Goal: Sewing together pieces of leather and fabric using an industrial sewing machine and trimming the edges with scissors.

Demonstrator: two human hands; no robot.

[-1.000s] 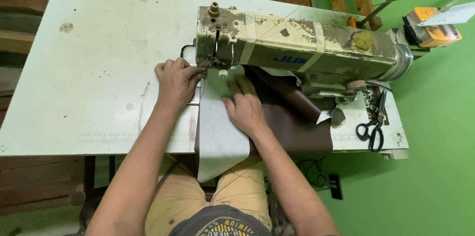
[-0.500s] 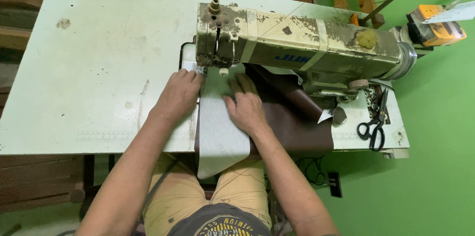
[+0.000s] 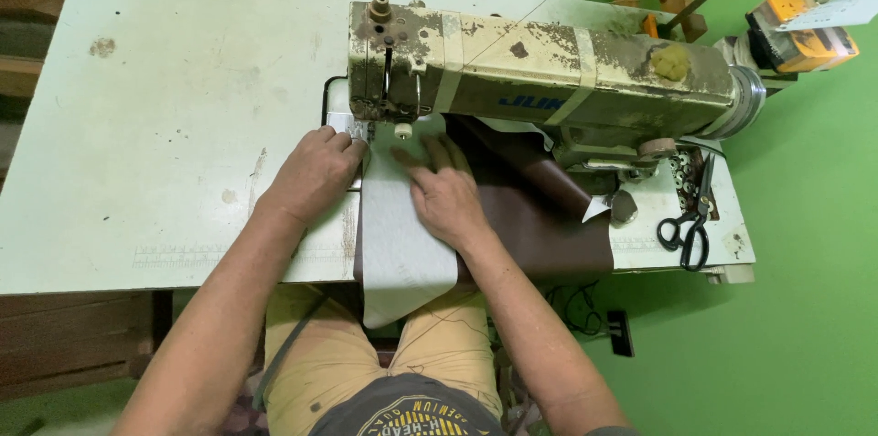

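A worn, cream-coloured sewing machine (image 3: 549, 79) stands on a pale table (image 3: 165, 125). A light grey strip of material (image 3: 395, 253) runs from under the needle toward me and hangs over the table's front edge, lying on a dark brown piece (image 3: 540, 216). My left hand (image 3: 315, 172) rests flat at the strip's left edge, fingertips close to the presser foot. My right hand (image 3: 448, 193) presses flat on the strip just right of the needle, fingers spread and pointing at the machine.
Black scissors (image 3: 688, 230) lie on the table's right end beside the machine's handwheel (image 3: 745, 102). A yellow device (image 3: 800, 33) sits beyond the table at the right. Green floor lies to the right. My knees in tan shorts are under the table edge.
My left hand has slid down and toward the strip's left edge, closer to the presser foot. The right hand has stayed on the strip.
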